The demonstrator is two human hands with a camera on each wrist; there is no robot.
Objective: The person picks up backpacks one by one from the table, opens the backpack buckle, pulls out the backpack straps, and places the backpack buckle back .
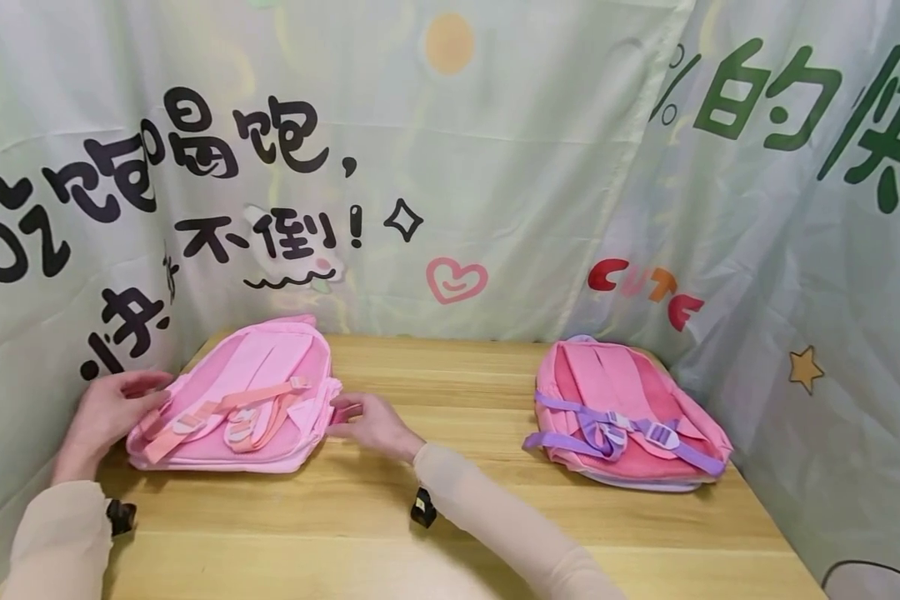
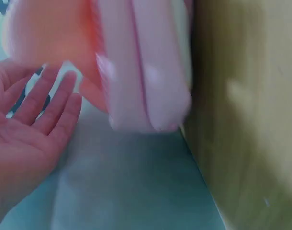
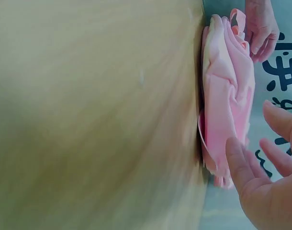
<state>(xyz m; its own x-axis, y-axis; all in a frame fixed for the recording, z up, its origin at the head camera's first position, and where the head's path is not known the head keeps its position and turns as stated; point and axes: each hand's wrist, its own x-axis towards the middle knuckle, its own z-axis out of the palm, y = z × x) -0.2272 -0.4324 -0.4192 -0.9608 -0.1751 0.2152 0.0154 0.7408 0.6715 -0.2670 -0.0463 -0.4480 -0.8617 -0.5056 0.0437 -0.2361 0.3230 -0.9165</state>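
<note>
A light pink backpack (image 1: 266, 354) lies on the left part of the table, its back panel facing up. Orange webbing straps (image 1: 213, 408) with pale buckles loop across that panel. At the pack's left edge is my left hand (image 1: 116, 410), its fingers loosely extended beside a blurred orange strap (image 2: 55, 33) in the left wrist view. My right hand (image 1: 377, 425) reaches to the pack's right side, fingertips right at the edge. In the right wrist view its fingers (image 3: 239, 163) are spread and gently bent, with the pack's pink side (image 3: 218, 110) beyond them.
A second backpack (image 1: 607, 375), darker pink with purple straps (image 1: 570, 408), lies at the right of the wooden table (image 1: 435, 517). Printed curtains (image 1: 525, 208) enclose the table's back and sides. Small black devices (image 1: 422, 508) sit at both wrists.
</note>
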